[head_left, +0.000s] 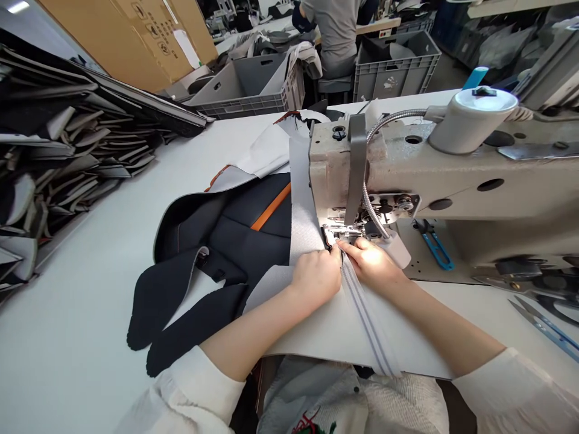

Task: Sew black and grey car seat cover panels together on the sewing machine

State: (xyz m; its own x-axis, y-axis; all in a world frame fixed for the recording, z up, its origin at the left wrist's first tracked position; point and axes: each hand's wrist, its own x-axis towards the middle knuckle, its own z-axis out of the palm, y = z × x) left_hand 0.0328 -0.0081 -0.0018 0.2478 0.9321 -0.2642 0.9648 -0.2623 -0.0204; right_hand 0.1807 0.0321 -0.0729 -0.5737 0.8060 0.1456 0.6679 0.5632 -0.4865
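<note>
White tabletop [81, 313] spreads beneath my two forearms. Nearest, one striped tape [366, 322] hangs over the front edge and runs up between my hands. At my right, one blue-handled cutter [549, 330] is partly out of view. On my left lie two black flaps [158, 301] of one black padded piece [266, 247], which bears one orange strip [271, 208]. My left hand [318, 274] is curled, gripping the light grey fabric [303, 223] beside it. My right hand [377, 265] reaches its index finger to my left fingertips, just before the presser foot; whether it pinches the tape or only presses, I cannot tell. Above stands one sewing machine [407, 175], with one pair of blue snips [436, 247] on its bed. Farther left is one pile of cut pieces [99, 129], too many to count. Beyond the table come one cardboard box [131, 42], two grey crates [398, 75] and, between these, one seated co-worker [339, 36].
</note>
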